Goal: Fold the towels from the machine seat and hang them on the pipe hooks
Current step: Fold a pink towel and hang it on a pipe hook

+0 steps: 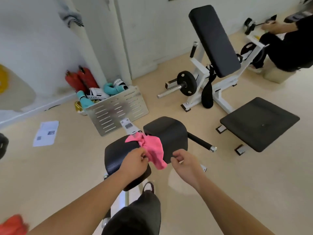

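A gym floor was seen from above, looking down along two bare forearms. A crumpled pink towel [152,150] was draped over the gap between the near seat pad [116,156] and a second black pad [171,133] of an exercise machine, its lower tip hanging down between the hands. The towel's middle was pinched by the left hand [135,162], thumb and fingertips closed together on the bunched cloth. The right hand [185,164] was held just beside the towel's hanging tip, its fingers curled inward with the thumb drawn close to the forefinger; whether any cloth was caught there could not be told.

Beyond the pads, a slotted metal footplate [118,107] was tilted up from the floor. Behind it, a box of teal and white gloves [101,94] was set near two red fire extinguishers [81,80] against the wall. A grey striped towel [72,16] was hung high on a white pipe [92,53]. A printed paper sheet [46,133] was laid on the floor at the left, and a blurred red cloth [13,224] was glimpsed in the bottom left corner. At the right, a white-framed bench machine [215,41] with a weight plate [187,85] was placed, and a seated person [288,46] in black was partly shown.
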### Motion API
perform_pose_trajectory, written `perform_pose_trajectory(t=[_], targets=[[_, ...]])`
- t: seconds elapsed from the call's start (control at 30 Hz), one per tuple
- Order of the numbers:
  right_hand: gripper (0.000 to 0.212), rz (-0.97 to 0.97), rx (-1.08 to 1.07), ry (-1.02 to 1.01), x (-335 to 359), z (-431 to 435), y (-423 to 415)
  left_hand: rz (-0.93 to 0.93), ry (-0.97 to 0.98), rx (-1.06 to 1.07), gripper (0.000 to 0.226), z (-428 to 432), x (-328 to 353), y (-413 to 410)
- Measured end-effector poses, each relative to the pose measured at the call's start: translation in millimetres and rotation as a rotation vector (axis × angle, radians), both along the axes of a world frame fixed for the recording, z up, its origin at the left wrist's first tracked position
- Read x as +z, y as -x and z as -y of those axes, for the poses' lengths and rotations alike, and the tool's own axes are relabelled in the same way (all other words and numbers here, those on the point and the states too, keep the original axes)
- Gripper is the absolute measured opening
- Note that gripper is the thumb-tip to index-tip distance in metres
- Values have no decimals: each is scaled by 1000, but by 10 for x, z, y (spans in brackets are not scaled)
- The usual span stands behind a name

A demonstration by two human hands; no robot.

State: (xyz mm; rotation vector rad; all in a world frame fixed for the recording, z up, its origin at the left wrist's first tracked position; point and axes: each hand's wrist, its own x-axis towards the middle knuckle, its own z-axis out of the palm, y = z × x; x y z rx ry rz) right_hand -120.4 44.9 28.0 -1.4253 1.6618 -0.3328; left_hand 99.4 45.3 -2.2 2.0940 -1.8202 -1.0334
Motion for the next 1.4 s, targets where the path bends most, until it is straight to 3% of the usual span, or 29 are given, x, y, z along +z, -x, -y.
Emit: perform_pose_trajectory(t=[0.13, 0.27, 0.57, 0.67, 0.8, 0.97, 1.03, 1.17, 1.3, 1.4], targets=[[20, -85, 60, -24, -185, 593, 1, -23, 18, 11, 31, 683, -250, 143], [19, -122, 91, -81, -266, 1166, -26, 33, -128, -66, 16, 1227, -581, 235], [11, -106, 214, -208, -323, 1844, -180, -55, -196, 96, 12, 1396, -717, 147], [21, -76, 347, -243, -336, 2062, -248, -99, -152, 168, 10, 1442, -496, 110], [38, 61, 695, -191, -139, 2280, -441, -101, -54, 182, 11, 1429, 23, 119], [7, 182, 947, -131, 214, 2488, -543, -136, 114, 342, 10, 1222, 669, 283], [5, 223, 937, -103, 372, 2530, -532, -196, 155, 457, 9, 1154, 838, 344], [9, 374, 814, -110, 675, 2533, -495, -499, 138, 655, 29, 1095, 948, 400], [11, 518, 566, -45, 937, 2569, -475, -532, 74, 523, 27, 1079, 987, 271], [15, 580, 385, 54, 1088, 2671, -529, -418, 103, 512, 15, 1075, 989, 34]])
